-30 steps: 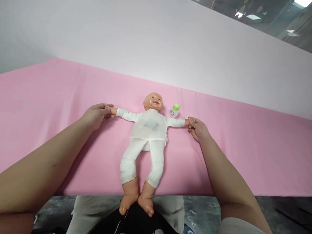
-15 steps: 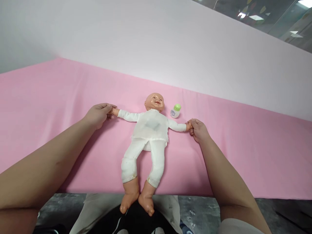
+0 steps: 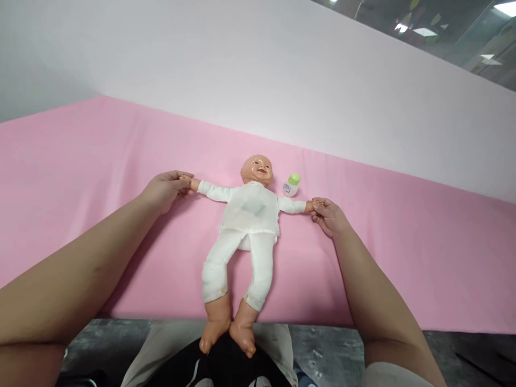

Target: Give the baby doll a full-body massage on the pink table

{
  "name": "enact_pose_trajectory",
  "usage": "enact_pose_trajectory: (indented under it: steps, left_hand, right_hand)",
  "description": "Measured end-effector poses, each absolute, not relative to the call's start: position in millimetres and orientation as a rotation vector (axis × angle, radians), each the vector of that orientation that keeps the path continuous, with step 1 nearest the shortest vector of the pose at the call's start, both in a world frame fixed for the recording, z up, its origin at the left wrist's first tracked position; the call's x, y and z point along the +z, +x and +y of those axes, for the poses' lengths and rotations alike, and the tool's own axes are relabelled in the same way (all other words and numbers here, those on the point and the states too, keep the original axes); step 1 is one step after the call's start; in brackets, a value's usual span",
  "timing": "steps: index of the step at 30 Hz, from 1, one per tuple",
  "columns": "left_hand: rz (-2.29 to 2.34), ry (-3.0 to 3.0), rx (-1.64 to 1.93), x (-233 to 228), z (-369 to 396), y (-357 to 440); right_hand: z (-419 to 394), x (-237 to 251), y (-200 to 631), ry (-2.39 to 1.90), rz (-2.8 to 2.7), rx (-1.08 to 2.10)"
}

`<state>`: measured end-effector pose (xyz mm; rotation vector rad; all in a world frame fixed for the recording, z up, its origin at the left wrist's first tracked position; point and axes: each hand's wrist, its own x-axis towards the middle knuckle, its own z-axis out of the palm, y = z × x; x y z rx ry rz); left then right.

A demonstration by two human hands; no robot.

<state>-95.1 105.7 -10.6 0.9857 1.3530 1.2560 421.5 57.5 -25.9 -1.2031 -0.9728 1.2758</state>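
Head view, the only one supplied. I noted the doll point(image 3: 249, 215) lying face up on the pink cloth point(image 3: 80, 177), head toward the far wall, feet hanging past the near edge of the cloth over my lap. Its long axis ran away from me, while both its arms were stretched sideways across that axis.

My left hand point(image 3: 164, 189) was closed in a pinch on the doll's hand at the left end of that span. My right hand point(image 3: 327, 215) was likewise pinched shut on the doll's other hand at the right end. Both hands lay level with the doll's shoulders, each outboard of the body, about equally far from the trunk.

A small white bottle with a green cap point(image 3: 291, 185) stood just beside the doll's head, between it and my right hand, touching neither.
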Motion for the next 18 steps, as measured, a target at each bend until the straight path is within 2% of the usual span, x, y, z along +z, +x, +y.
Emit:
enact_pose_trajectory:
  steps: [11, 18]
  left_hand:
    - [1.389, 1.077, 1.26, -19, 111, -98]
    - [1.43, 1.008, 1.255, -17, 111, -96]
  right_hand:
    - [59, -27, 409, -1.32, -1.064, 1.115]
    - [61, -29, 413, -1.326, -1.017, 1.149]
